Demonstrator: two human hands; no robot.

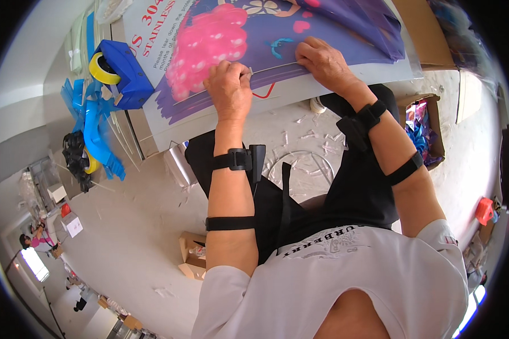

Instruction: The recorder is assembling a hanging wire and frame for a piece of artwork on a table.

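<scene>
A purple printed plastic sheet [345,35] with pink balloon and heart shapes lies over the white board of the worktable. Its near edge is gathered into narrow folds, and a thin pale strip [281,67] runs along them. My left hand [228,87] is closed, fingertips pinching at the strip's left part. Farther right, my right hand [326,63] has its fingers curled down and pressed on the folded edge. Between the hands, just beyond the strip, is a small blue curved shape [278,47]; I cannot tell whether it is printed or loose.
On the left stands a blue tape dispenser [131,76] with a yellow roll, above hanging blue ribbons [96,135]. A cardboard box [437,130] with shiny wrappings is at the right. Clear scraps [300,135] litter the floor. Another person [42,240] is far left.
</scene>
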